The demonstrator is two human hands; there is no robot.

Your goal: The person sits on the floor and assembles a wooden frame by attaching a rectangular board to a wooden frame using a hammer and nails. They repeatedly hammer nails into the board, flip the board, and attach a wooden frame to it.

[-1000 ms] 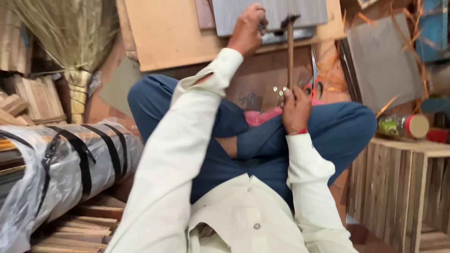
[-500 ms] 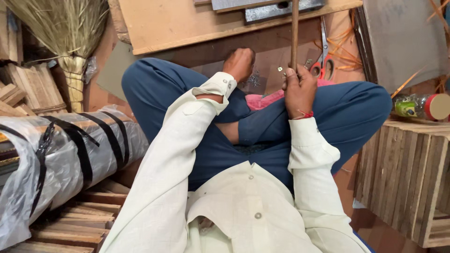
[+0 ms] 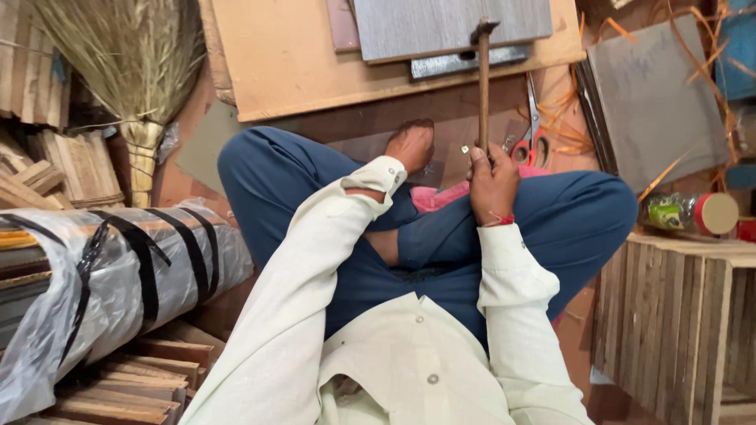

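Upright, the hammer (image 3: 483, 86) runs straight away from the right hand (image 3: 493, 185), whose fingers are curled tight round the handle's lower end; its head sits over the grey board (image 3: 441, 27). Nearer the knee, the left hand (image 3: 409, 145) reaches down, its fingers hidden.

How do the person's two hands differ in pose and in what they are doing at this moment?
The right hand is closed around the wooden handle of a hammer, whose head rests on the grey board; the left hand holds no tool. The right hand sits raised above the knee, while the left hand reaches down to the floor by the small fittings. Both come out of cream sleeves.
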